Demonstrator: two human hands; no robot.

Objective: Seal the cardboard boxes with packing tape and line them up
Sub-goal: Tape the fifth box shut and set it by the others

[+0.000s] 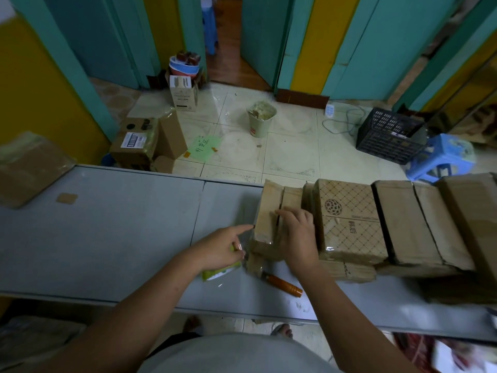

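A small cardboard box (265, 219) stands at the left end of a row of boxes on the grey table (107, 227). My right hand (295, 235) lies flat on its top, fingers pressing along the flap seam. My left hand (220, 247) is just left of the box and grips a roll of clear packing tape (219, 271) with a green core. Its index finger points at the box's upper left edge, and a clear strip runs from the roll to the box side. Beside this box stand a patterned box (349, 222) and plain boxes (408, 224).
A knife with an orange handle (282, 284) lies on the table below the box. A flat cardboard piece (27, 168) sits at the table's far left, a small cardboard scrap (66, 198) near it. Beyond the table, boxes, a bin (261, 118), a black crate (390, 135) and a blue stool (441, 157) stand on the floor.
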